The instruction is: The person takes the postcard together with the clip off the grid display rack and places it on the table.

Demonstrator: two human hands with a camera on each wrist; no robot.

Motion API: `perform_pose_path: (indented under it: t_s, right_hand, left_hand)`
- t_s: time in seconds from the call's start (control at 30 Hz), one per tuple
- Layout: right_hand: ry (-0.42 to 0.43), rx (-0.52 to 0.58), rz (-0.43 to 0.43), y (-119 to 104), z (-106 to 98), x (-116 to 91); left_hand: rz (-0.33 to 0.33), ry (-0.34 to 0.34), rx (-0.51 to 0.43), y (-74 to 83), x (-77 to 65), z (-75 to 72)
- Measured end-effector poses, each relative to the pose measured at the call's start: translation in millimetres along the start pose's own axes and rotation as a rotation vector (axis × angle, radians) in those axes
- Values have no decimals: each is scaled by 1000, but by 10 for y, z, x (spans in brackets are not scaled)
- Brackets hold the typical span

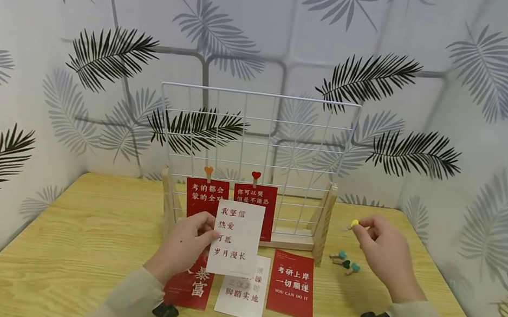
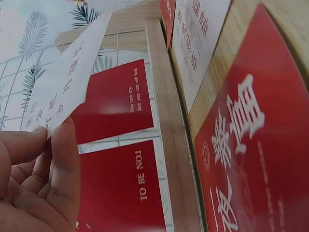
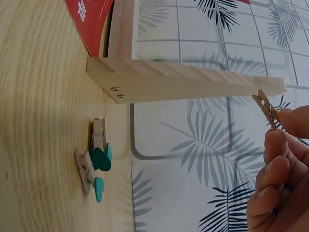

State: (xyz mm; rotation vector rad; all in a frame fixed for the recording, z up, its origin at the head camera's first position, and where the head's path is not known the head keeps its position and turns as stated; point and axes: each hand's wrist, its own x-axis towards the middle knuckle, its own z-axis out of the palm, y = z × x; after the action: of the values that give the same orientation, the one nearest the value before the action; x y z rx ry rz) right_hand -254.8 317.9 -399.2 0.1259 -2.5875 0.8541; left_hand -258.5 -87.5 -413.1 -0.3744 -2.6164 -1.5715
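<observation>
My left hand (image 1: pixel 186 242) pinches a white card (image 1: pixel 236 239) with red-brown writing by its left edge, raised in front of the rack. In the left wrist view, thumb and finger grip the card's edge. At the right, my right hand (image 1: pixel 384 252) pinches a small wooden clothespin (image 3: pixel 267 109) with a yellow top between thumb and forefinger. On the white wire grid rack (image 1: pixel 256 142) hang two red cards, one under an orange heart clothespin (image 1: pixel 208 172), the other under a red heart clothespin (image 1: pixel 255 176). The raised white card partly covers both.
Before the rack lie a red card (image 1: pixel 187 288), a white card (image 1: pixel 239 301) and another red card (image 1: pixel 293 285). Several clothespins with teal and green tops (image 1: pixel 345 264) lie right of the rack's wooden foot (image 1: pixel 323 223). Patterned wall covering stands behind the wooden table (image 1: pixel 98 245).
</observation>
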Motion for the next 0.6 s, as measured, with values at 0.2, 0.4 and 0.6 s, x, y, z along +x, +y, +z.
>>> perform_pose_path:
  t_s: [0.2,0.4,0.6]
  right_hand:
    - [-5,0,7,52,-33,-43]
    - [-11,-9,20,126,-42,-60]
    - [-20,-13,13,197,-31,-87]
  left_hand:
    - [-29,-27,-54,-24,-41,-98]
    - [-48,-5,-12,-34,-84,-172]
    - [-35,4,18,-75,-111,-235]
